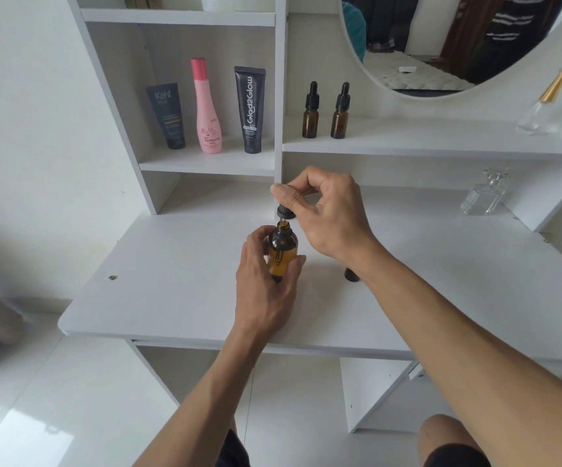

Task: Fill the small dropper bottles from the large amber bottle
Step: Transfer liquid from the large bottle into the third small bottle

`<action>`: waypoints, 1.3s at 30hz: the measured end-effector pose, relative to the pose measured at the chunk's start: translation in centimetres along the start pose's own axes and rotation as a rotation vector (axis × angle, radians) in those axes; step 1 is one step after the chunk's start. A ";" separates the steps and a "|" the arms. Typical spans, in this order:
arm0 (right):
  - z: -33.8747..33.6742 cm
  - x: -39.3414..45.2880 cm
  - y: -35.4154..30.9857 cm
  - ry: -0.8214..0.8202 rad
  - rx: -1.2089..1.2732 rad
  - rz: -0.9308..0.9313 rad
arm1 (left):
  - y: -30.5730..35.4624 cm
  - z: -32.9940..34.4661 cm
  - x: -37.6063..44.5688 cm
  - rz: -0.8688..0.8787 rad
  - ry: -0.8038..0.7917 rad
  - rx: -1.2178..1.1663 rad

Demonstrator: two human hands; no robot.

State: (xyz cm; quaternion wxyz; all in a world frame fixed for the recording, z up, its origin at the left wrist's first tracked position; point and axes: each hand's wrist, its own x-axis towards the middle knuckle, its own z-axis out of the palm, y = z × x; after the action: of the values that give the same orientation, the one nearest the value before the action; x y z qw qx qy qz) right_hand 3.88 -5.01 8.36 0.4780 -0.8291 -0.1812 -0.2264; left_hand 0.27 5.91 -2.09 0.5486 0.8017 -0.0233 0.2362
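Observation:
My left hand (266,284) grips the large amber bottle (283,251) upright above the white tabletop (178,281), its neck uncapped. Just above the mouth, my right hand (326,214) pinches a black dropper cap (285,213), and the glass pipette reaches down inside the bottle. Two small amber dropper bottles stand capped on the shelf behind, one on the left (310,111) and one on the right (340,111). A small dark object (352,274) stands on the tabletop, mostly hidden behind my right forearm.
In the shelf nook to the left stand a dark Kahf tube (168,116), a pink bottle (207,107) and a black Glad2Glow tube (251,109). Two clear glass perfume bottles sit at the right, one higher (542,109) and one lower (483,193). A round mirror (441,45) hangs above.

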 end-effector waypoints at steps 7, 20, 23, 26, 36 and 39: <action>0.2 -0.2 0.3 -0.003 0.012 0.015 | 0.1 0.0 0.0 -0.007 -0.010 -0.010; -0.6 0.2 -0.6 0.038 0.204 0.106 | 0.1 -0.1 -0.1 -0.012 -0.010 0.010; -1.4 0.5 -1.2 0.065 0.245 0.118 | 0.2 -0.1 0.0 -0.015 -0.016 0.014; -2.4 0.7 -2.1 0.099 0.312 0.110 | 0.3 -0.1 0.0 -0.014 -0.022 0.015; -6.1 0.8 -2.8 0.245 0.409 0.127 | 0.3 -0.1 -0.1 -0.023 -0.036 0.005; -7.2 0.7 -2.2 0.266 0.384 0.135 | 0.3 -0.2 -0.2 -0.025 -0.036 -0.005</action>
State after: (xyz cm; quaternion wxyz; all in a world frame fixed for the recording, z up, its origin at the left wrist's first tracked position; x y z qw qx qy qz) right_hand 1.83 -10.15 13.46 0.6605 -0.6962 -0.1003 -0.2625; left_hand -0.04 5.87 -1.81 0.5532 0.8045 -0.0236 0.2148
